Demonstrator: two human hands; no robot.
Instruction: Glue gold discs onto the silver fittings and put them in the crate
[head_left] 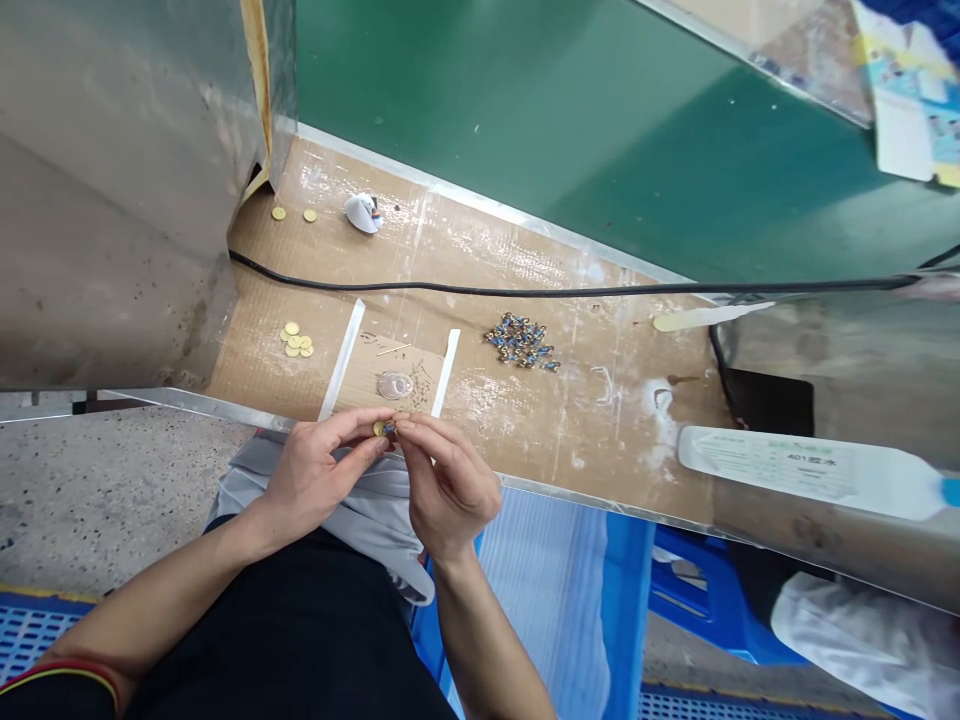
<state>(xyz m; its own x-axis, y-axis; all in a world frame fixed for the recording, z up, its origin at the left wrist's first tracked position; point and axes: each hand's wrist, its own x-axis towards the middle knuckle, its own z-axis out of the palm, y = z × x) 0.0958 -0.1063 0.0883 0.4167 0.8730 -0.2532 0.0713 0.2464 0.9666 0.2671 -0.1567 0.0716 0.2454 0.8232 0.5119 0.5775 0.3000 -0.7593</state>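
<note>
My left hand (324, 468) pinches a small round yellow disc (378, 428) at the front edge of the cardboard-covered bench. Fingertips of my right hand (448, 478) meet it from the other side, closed on a tiny blue-and-gold metal piece (389, 427) that touches the disc. Just beyond my fingers, a small clear dish (394, 385) stands on a taped cardboard square, with a thin stick (394, 349) behind it. A loose heap of blue-and-gold metal pieces (520, 341) lies to the right. On the left is a little pile of yellow discs (297, 342).
A black cable (465, 291) crosses the bench. Two more yellow discs (294, 215) and a crumpled white scrap (363, 214) lie behind it. A white glue bottle (810, 468) rests at the right. Metal housing (112, 200) bounds the left; a blue crate (626, 600) stands below.
</note>
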